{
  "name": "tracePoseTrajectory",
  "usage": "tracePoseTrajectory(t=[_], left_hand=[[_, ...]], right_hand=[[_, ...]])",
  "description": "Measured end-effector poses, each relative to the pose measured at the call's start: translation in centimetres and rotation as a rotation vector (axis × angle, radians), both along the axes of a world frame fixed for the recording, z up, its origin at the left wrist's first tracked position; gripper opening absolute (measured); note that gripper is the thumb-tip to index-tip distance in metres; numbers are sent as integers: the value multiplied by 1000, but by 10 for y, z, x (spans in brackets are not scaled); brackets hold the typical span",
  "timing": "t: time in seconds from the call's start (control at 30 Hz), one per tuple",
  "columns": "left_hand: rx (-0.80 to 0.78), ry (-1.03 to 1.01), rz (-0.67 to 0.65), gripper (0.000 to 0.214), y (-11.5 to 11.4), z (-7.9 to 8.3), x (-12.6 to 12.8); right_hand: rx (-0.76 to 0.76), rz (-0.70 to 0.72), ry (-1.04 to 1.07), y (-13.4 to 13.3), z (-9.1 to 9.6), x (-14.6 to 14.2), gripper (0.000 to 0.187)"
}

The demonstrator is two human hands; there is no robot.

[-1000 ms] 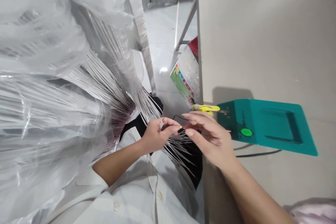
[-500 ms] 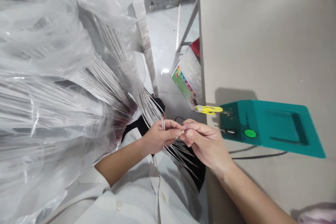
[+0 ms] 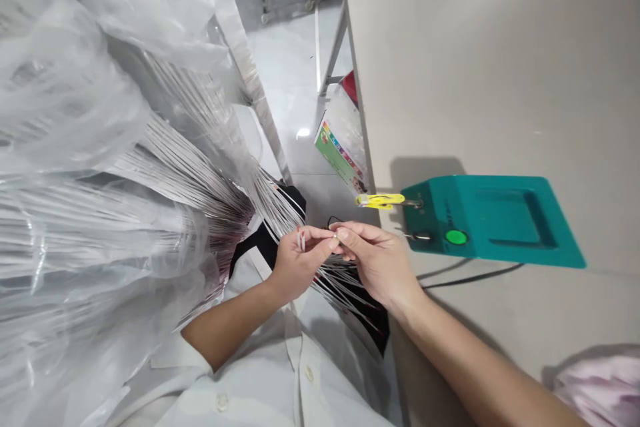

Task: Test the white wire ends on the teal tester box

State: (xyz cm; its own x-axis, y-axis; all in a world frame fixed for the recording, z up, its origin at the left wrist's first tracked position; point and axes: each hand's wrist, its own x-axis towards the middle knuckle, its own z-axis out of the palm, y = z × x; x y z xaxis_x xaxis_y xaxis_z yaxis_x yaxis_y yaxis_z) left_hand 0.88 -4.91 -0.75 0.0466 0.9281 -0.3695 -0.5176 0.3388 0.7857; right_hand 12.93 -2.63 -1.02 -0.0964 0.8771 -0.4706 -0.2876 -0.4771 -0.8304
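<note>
My left hand (image 3: 299, 265) is closed on white wires, with short lengths showing between its fingers. Thumb and forefinger of my right hand (image 3: 384, 265) pinch at the left fingertips, where a tiny pale wire end (image 3: 335, 239) shows. Fingers cover most of that end, so its detail is too small to tell. A bundle of white wires (image 3: 274, 208) runs down from the left behind my left hand. More loose white wires (image 3: 350, 288), some with reddish tips, spread below both hands over black cloth on my lap.
Wire bundles in clear plastic (image 3: 165, 173) fill the left side. On the table (image 3: 480, 80) at right stands a teal device (image 3: 517, 213) with a green button (image 3: 456, 237), a yellow-handled tool (image 3: 383, 201) and black cables (image 3: 473, 277). A printed box (image 3: 340, 153) is beside the table edge.
The whole view has shifted, so the table and teal device appear farther left. My hands stay together at the wire end, and the right fingers have closed in tighter.
</note>
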Motion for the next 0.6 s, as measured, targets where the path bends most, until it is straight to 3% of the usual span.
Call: tracePoseTrajectory(t=[0.23,0.47,0.6], left_hand=[[-140,-159,11,26,0,-8,2],[-224,-251,-87,28,1,-5,-3],[-204,-218,-89,26,0,-11,-4]], right_hand=[[-74,98,230,4,8,1,22],[-75,179,224,5,9,5,20],[63,167,109,3,7,4,17]])
